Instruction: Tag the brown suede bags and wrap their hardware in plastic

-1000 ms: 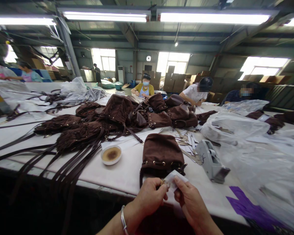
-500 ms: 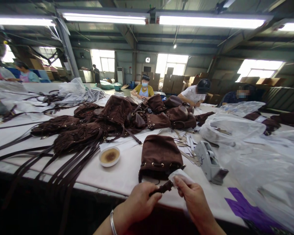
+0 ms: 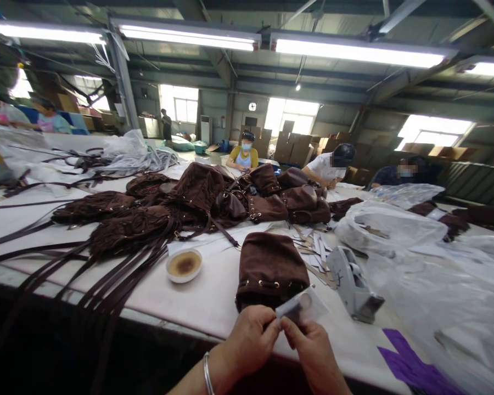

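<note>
My left hand (image 3: 253, 334), with a silver bangle at its wrist, is closed with thumb and forefinger at the near corner of a small translucent plastic sheet (image 3: 315, 307). My right hand (image 3: 315, 348) pinches the sheet's lower edge, and the fingertips of both hands nearly meet. A pale round patch shows through the sheet. The brown strap piece seen earlier is hidden now. Just beyond my hands stands a dark brown suede drawstring bag (image 3: 271, 263) with gold eyelets, its opening toward me and partly covered by the sheet.
A white bowl (image 3: 184, 265) of tan paste sits left of the bag. To the right are a grey tape dispenser (image 3: 352, 282), purple material (image 3: 415, 362) and clear plastic bags (image 3: 436, 285). Brown bags (image 3: 201, 189) are heaped behind. Co-workers (image 3: 243, 156) sit across the table.
The brown strap piece in my left hand has gone from sight. My right hand has moved left to meet it, and the crumpled white sheet now appears spread and translucent.
</note>
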A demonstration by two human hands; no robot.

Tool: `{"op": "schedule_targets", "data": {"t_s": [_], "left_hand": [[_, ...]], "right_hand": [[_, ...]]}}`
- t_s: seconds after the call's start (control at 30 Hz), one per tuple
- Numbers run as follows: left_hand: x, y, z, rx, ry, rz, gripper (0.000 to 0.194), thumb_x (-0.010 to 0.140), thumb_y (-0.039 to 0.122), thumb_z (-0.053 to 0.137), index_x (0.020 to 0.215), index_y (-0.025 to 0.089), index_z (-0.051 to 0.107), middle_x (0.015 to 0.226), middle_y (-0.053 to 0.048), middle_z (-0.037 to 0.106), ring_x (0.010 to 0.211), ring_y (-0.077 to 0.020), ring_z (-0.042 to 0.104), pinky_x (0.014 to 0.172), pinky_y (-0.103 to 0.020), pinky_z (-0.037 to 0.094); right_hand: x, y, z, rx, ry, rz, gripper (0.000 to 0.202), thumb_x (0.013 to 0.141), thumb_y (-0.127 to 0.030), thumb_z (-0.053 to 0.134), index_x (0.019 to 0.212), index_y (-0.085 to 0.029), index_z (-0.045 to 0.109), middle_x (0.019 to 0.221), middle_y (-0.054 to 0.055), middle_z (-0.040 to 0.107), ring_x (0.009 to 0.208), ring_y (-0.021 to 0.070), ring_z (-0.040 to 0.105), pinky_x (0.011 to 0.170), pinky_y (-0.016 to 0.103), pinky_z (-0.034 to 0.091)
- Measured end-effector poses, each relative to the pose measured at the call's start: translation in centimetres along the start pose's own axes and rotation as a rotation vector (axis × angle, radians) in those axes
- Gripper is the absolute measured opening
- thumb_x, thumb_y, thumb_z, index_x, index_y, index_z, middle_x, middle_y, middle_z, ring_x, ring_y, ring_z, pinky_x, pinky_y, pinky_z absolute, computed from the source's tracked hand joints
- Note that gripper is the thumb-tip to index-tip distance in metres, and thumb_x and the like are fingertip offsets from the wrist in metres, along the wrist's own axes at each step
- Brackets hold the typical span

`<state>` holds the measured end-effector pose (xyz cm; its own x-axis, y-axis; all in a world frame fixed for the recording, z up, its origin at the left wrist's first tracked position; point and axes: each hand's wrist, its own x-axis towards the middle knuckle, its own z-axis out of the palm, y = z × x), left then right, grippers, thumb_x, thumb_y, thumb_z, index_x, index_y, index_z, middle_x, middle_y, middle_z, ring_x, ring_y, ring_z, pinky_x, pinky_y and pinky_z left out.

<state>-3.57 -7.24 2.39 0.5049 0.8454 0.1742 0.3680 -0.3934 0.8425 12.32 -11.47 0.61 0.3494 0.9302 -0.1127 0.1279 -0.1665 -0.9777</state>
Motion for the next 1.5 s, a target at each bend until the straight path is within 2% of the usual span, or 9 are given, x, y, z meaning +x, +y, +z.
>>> {"op": "schedule_targets", "data": {"t_s": [0.17,0.3,0.43,0.67,0.93,1.1,1.23,1.33,1.5], "left_hand": [[-0.5,-0.2,0.3,0.091,0.008,0.08,0.03,0.094,0.028,0.049,0.07,0.017,0.062,0.068,-0.003,0.062,0.06,-0.0129,0.049,0.059,-0.026,0.032],[-1.2,-1.2,0.1,0.221,0.054,0.198,0.015,0.09,0.019,0.051,0.084,0.018,0.064,0.084,-0.006,0.069,0.078,-0.019,0.058,0.077,-0.031,0.04],[-1.4,-2.1,0.1,0.288,0.109,0.184,0.017,0.089,0.018,0.052,0.075,0.019,0.061,0.077,-0.005,0.067,0.078,-0.0196,0.059,0.088,-0.038,0.038],[-0.7,-2.0,0.8,0.321,0.152,0.162,0.021,0.085,0.011,0.049,0.068,0.018,0.059,0.07,-0.004,0.063,0.071,-0.0187,0.055,0.08,-0.037,0.039],[-2.6,-1.4,-0.3,0.089,0.367,0.116,0.013,0.084,0.016,0.056,0.096,0.018,0.062,0.096,-0.01,0.061,0.092,-0.0237,0.056,0.083,-0.038,0.045],[-4.1,-1.6,-0.5,-0.196,0.262,-0.025,0.009,0.089,0.022,0.058,0.083,0.018,0.065,0.085,-0.005,0.062,0.079,-0.0168,0.057,0.073,-0.028,0.048],[-5.0,-3.1,-0.3,-0.311,0.304,0.082,0.016,0.083,0.008,0.056,0.08,0.018,0.068,0.088,-0.005,0.063,0.086,-0.0163,0.06,0.079,-0.028,0.05],[-5.6,-4.5,0.0,-0.342,0.33,0.145,0.025,0.08,0.002,0.053,0.084,0.019,0.071,0.093,-0.005,0.066,0.089,-0.0161,0.063,0.082,-0.028,0.051],[-6.6,-5.5,1.0,-0.35,0.382,0.073,0.027,0.073,-0.001,0.05,0.075,0.018,0.069,0.088,-0.004,0.067,0.085,-0.0152,0.065,0.079,-0.027,0.052]], "right_hand": [[0.0,0.5,0.6,0.168,-0.02,-0.007,0.049,0.066,-0.061,0.078,0.055,-0.016,0.06,0.052,-0.002,0.045,0.055,0.0124,0.039,0.052,0.026,0.032],[0.5,1.0,0.5,0.37,0.012,-0.012,0.043,0.067,-0.053,0.082,0.058,-0.017,0.059,0.054,-0.003,0.044,0.055,0.0115,0.036,0.053,0.026,0.033],[0.9,1.5,0.7,0.447,0.038,-0.01,0.041,0.068,-0.052,0.082,0.062,-0.017,0.061,0.055,-0.003,0.045,0.054,0.0113,0.036,0.051,0.026,0.032],[0.0,2.3,2.5,0.224,-0.057,-0.003,0.049,0.07,-0.062,0.076,0.059,-0.017,0.059,0.054,-0.003,0.046,0.055,0.0121,0.039,0.054,0.027,0.034],[-0.5,1.9,2.7,0.155,0.109,-0.069,0.047,0.056,-0.063,0.083,0.064,-0.019,0.07,0.061,0.002,0.059,0.064,0.0186,0.053,0.062,0.03,0.045],[-1.2,2.5,3.1,0.173,-0.114,-0.163,0.034,0.075,-0.055,0.074,0.085,-0.023,0.076,0.079,0.006,0.068,0.07,0.0211,0.061,0.06,0.031,0.052],[-1.3,2.5,2.1,0.058,-0.393,-0.345,0.025,0.078,-0.041,0.074,0.097,-0.026,0.08,0.097,0.01,0.073,0.084,0.0253,0.067,0.076,0.036,0.056],[-1.2,2.7,1.7,-0.026,-0.432,-0.492,0.03,0.081,-0.031,0.071,0.111,-0.029,0.077,0.107,0.01,0.074,0.099,0.0282,0.067,0.091,0.041,0.053],[-1.8,3.5,2.3,-0.052,-0.428,-0.25,0.025,0.089,-0.036,0.063,0.107,-0.024,0.076,0.111,0.01,0.073,0.105,0.0283,0.067,0.094,0.039,0.052]]}}
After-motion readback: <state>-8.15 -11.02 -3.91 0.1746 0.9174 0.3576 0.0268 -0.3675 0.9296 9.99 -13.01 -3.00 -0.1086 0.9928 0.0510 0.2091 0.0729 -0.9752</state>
